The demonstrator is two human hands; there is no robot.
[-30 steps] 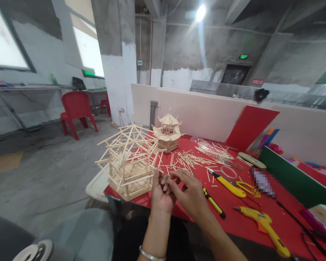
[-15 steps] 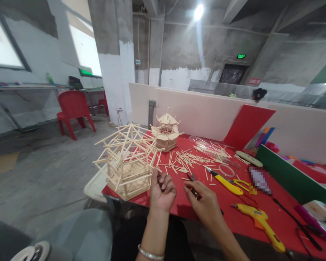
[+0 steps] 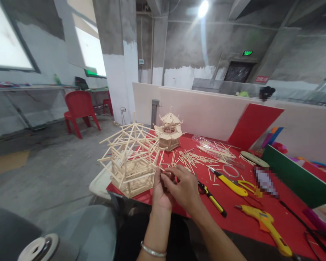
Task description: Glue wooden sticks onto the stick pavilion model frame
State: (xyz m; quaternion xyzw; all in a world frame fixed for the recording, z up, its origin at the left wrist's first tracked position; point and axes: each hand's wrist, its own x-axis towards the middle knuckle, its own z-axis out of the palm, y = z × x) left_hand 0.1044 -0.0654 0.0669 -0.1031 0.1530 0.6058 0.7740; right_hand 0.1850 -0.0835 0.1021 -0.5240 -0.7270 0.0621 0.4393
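Note:
My left hand (image 3: pixel 162 190) is closed, palm up, its fingers curled beside the unfinished wooden-stick pavilion frame (image 3: pixel 133 156). Against its fingertips, my right hand (image 3: pixel 185 186) is closed in a pinch. What the two hands hold between them is hidden or too small to name. The pavilion frame has an open roof of bare sticks on a slatted base. Just right of my right hand, a tool with black and yellow handles (image 3: pixel 213 200) lies on the red tabletop (image 3: pixel 225 226).
A smaller roofed stick pavilion (image 3: pixel 170 132) stands behind. Loose sticks (image 3: pixel 191 158) lie scattered near a plastic bag of sticks (image 3: pixel 217 150). To the right are a yellow utility knife (image 3: pixel 230 183), a clear tape ring (image 3: pixel 230 171), a yellow glue gun (image 3: pixel 266 221) and a green board (image 3: pixel 293 174).
My right hand has let go of the black-and-yellow tool and moved left to meet my left hand's fingers. The tool now lies uncovered on the table. The view has shifted slightly.

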